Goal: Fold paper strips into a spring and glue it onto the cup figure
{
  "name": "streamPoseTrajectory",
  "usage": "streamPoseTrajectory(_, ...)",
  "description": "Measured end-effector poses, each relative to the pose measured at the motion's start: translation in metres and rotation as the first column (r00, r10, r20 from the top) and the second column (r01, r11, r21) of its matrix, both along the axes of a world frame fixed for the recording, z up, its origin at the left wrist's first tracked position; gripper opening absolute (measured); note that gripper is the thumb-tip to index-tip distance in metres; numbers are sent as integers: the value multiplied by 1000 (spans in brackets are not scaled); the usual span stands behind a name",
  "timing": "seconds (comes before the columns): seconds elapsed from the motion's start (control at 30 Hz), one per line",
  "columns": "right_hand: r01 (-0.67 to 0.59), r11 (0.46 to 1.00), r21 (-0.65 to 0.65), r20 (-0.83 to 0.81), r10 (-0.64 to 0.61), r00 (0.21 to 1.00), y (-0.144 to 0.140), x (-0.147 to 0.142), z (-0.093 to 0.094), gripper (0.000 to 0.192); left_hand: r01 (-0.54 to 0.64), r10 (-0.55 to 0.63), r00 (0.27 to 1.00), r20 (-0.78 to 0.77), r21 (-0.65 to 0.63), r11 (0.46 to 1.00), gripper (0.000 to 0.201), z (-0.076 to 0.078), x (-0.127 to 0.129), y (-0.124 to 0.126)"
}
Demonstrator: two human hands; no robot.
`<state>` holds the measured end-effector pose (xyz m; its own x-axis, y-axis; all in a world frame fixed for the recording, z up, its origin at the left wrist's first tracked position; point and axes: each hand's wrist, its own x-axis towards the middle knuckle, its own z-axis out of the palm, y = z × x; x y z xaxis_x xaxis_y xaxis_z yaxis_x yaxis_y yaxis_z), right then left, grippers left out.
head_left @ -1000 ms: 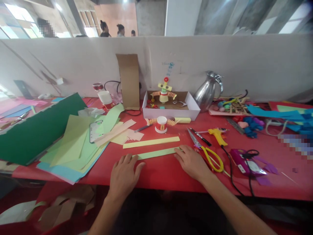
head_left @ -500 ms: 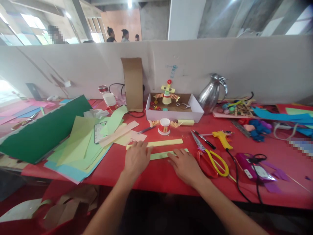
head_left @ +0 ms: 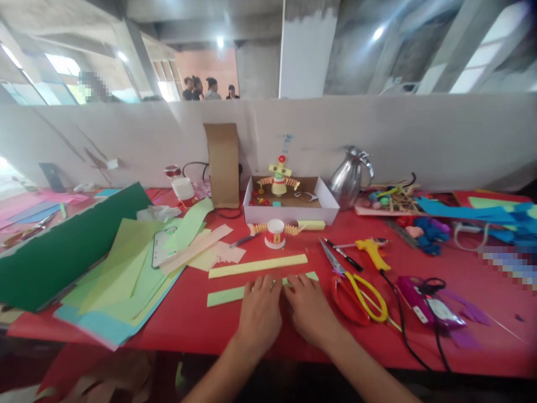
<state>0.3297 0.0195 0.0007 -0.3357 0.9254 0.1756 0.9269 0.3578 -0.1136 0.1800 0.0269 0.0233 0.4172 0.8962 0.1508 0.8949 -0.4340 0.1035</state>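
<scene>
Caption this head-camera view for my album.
Left hand and right hand side by side on a green strip, with a yellow strip and paper cup beyond.

Pretty passable near side, between paper stack [head_left: 107, 285] and left hand [head_left: 260, 310]. Kinda blocked on the right by scissors [head_left: 348, 275] and a glue gun [head_left: 375, 254], far side by paper cup [head_left: 276, 234] and white box [head_left: 291, 215].

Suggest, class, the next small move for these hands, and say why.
Perhaps slide the left hand outward along the green strip, pressing lightly: it and the right hand sit close together over the strip, leaving its left end uncovered.
</scene>
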Motion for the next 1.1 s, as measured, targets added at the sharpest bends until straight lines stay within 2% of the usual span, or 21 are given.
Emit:
streamPoseTrajectory(0.07,-11,1000,16,-34,12,999,1,3,-2,31,-43,43,998,37,6,999,40,-13,-2,-6)
streamPoseTrajectory(0.13,-12,1000,26,-66,13,998,4,10,-4,27,-82,81,996,26,46,996,36,-22,-14,-5)
streamPoseTrajectory(0.27,68,998,18,-102,-66,993,9,21,-6,27,-165,170,985,-38,120,979,34,-27,-39,-1)
streamPoseTrajectory(0.33,88,996,18,-95,-86,992,8,16,-5,26,-181,188,981,-43,120,976,35,-26,-34,-1)
streamPoseTrajectory(0.43,20,999,28,-78,-18,997,5,1,-1,22,-127,128,992,-3,55,990,36,-24,-14,-1)
streamPoseTrajectory(0.5,-5,1000,29,-77,7,997,5,-1,0,21,-97,96,995,23,28,995,38,-24,-9,-1)
streamPoseTrajectory(0.57,35,999,26,-70,-33,997,7,8,0,22,-113,113,994,14,36,993,40,-26,-20,-1)
streamPoseTrajectory(0.67,110,993,32,-46,-109,993,10,28,-3,27,-225,227,974,-19,68,972,41,-28,-57,-1)
streamPoseTrajectory(0.77,148,986,71,-33,-146,989,9,29,-5,26,-304,308,951,-32,79,949,39,-28,-76,-1)
streamPoseTrajectory(0.87,99,992,79,-55,-95,994,6,8,-5,22,-269,276,960,-43,122,955,39,-31,-56,-3)
streamPoseTrajectory(0.97,23,998,62,-89,-17,996,5,-8,-4,21,-139,143,990,-16,148,979,41,-37,-28,-7)
streamPoseTrajectory(1.03,18,999,48,-92,-14,996,5,-4,-5,21,-122,124,992,-5,156,980,40,-36,-24,-11)
streamPoseTrajectory(1.1,48,998,33,-75,-46,996,6,8,-6,23,-170,173,985,-9,150,974,36,-27,-34,-14)
